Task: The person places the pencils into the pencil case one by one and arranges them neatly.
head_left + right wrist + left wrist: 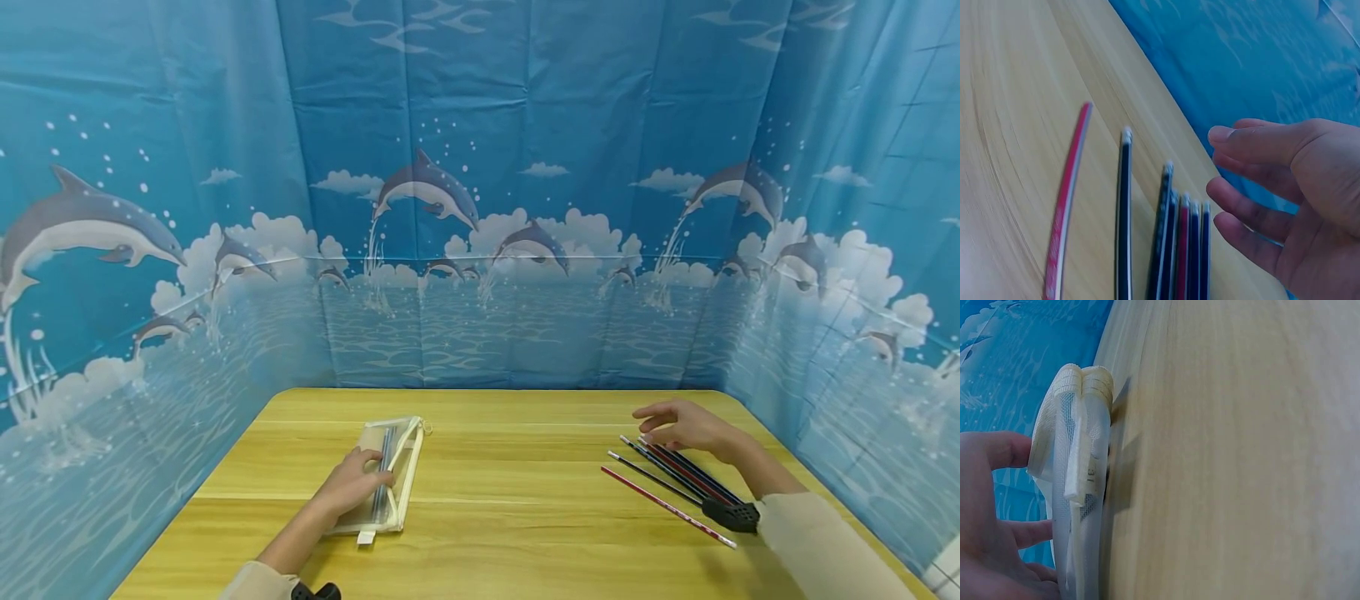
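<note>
1. Because its mouth gapes, the translucent zippered pouch point(405, 492) at the table's point(510, 542) left probably needs steadying: the left hand point(351, 483) rests on it, thumb and fingers spread, not clenched.
2. Opposite, pencils point(1160, 237) fan out, likely because nothing binds them.
3. Above them hovers the right hand point(690, 428), fingers loosely bent, gripping nothing.

A wood-grain table point(510, 475) carries a translucent pouch point(407, 483) and several pencils point(681, 468).

i see a translucent, cream-trimmed pouch point(408, 483) lying on the surface point(510, 533), dark sticks point(387, 440) showing inside; to its right, loose dark pencils point(1160, 231) fan out slantwise, a red pencil point(667, 507) outermost.
</note>
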`<action>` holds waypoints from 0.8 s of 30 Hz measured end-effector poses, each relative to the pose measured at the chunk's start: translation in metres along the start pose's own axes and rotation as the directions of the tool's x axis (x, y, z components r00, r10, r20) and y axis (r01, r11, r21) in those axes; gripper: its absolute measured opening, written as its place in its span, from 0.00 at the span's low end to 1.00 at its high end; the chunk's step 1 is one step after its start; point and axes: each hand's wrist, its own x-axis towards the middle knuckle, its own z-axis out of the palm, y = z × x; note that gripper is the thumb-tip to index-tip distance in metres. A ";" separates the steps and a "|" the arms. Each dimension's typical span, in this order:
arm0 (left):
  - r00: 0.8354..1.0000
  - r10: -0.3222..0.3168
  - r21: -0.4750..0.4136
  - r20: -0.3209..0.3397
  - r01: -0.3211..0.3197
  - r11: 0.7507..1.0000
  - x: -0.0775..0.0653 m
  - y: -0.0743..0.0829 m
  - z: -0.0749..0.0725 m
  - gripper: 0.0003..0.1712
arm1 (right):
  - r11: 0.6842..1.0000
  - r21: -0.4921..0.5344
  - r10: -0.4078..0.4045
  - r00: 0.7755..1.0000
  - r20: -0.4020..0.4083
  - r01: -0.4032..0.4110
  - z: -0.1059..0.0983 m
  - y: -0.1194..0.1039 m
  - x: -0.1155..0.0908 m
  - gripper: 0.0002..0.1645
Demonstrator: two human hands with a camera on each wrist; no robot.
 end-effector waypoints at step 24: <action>1.000 0.004 0.001 -0.003 -0.004 1.000 0.004 -0.003 0.000 0.38 | 1.000 -0.020 0.015 0.998 -0.056 -0.017 -0.021 0.066 -0.024 0.30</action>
